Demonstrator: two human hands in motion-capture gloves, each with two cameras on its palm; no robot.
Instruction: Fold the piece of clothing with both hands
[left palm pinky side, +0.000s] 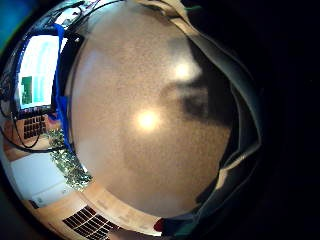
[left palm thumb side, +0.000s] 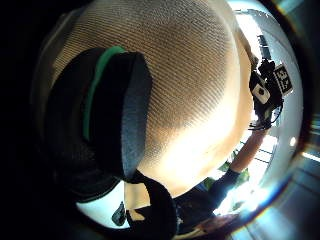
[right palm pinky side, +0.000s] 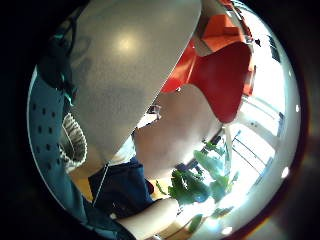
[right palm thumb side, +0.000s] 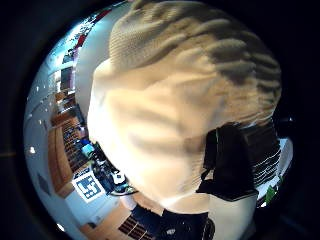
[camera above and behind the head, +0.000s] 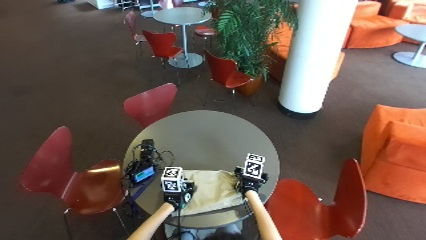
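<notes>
Knitwear of a cream colour, a ribbed sweater (camera above and behind the head: 212, 192), is being shown lying flat as a compact, roughly rectangular shape on the near part of a round grey table (camera above and behind the head: 200, 132). It is being flanked by both gloved hands: the left hand (camera above and behind the head: 178, 194) is being held at its left edge and the right hand (camera above and behind the head: 249, 181) at its right edge, so the garment is lying between them. In the thumb-side palm views, ribbed cloth is being pinched under each thumb (left palm thumb side: 107, 112), with folds bunching beside the right one (right palm thumb side: 232, 162). A small device with cables (camera above and behind the head: 142, 167) is sitting at the table's left edge, just beside the sweater.
</notes>
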